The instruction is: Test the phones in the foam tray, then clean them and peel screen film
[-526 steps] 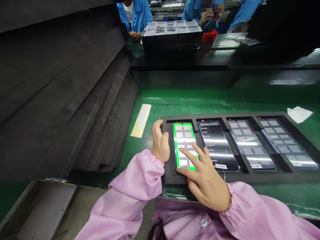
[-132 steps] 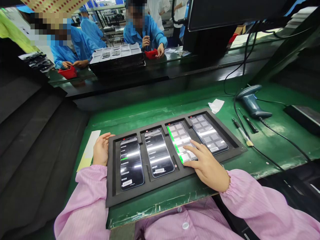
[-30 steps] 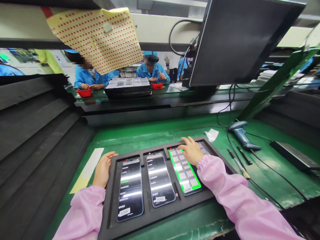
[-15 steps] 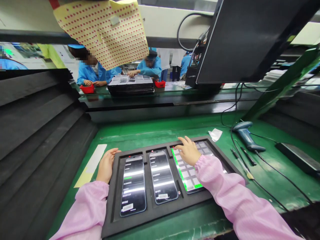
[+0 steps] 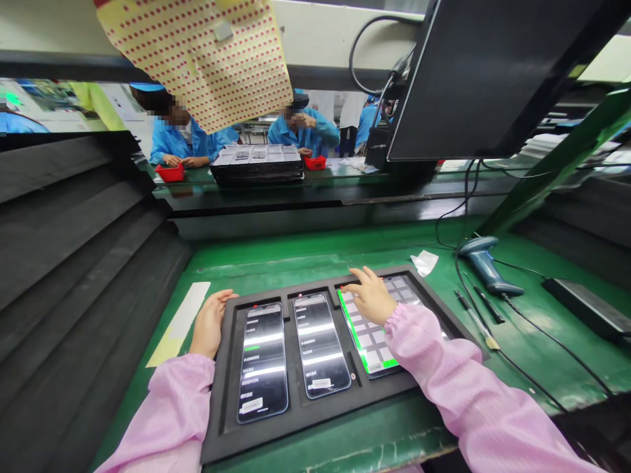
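Note:
A black foam tray lies on the green bench with three phones in its slots. The left phone and the middle phone show dark screens with lines of text. On the right phone a pale grid has green along its left and bottom edges. My right hand is over that phone's upper part, fingers apart, a fingertip at its top left corner. My left hand rests against the tray's left edge, fingers extended, holding nothing.
A scanner, pens and cables lie at the right. A white paper strip is left of the tray, and a monitor hangs above. Black foam trays are stacked left. People in blue sit across the bench.
The view has shifted slightly. Both my hands keep nearly the same places. Across the bench, a person's hand has left the stacked sheets and is now raised near the head.

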{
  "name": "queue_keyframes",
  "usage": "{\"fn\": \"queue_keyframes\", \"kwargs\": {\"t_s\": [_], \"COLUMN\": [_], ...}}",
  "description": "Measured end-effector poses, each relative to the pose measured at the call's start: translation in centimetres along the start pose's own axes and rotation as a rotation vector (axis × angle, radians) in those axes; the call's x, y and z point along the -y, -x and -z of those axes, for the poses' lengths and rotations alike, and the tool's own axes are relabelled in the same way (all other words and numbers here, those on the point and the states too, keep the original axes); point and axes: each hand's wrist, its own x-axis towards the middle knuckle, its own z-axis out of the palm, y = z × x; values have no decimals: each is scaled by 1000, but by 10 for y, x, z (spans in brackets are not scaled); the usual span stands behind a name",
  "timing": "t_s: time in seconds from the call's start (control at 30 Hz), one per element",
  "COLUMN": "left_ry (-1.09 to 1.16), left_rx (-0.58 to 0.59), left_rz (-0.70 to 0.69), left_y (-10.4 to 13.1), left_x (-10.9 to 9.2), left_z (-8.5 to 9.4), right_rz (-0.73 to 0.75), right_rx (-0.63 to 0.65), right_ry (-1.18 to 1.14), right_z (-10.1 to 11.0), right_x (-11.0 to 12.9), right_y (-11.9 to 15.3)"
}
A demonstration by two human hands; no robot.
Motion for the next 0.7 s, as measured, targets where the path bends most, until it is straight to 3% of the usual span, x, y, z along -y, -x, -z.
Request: {"fn": "queue_keyframes", "kwargs": {"t_s": [0.27, 0.7], "left_ry": [-4, 5], "left_rx": [-9, -9], "left_rz": [0, 2], "left_y": [2, 1], "left_x": [-3, -2], "left_z": [-2, -1], "right_rz": [-62, 28], "right_rx": [-5, 16], "right_ry": [18, -11], "right_z": [10, 5], "right_x": [-11, 2], "right_y": [8, 15]}}
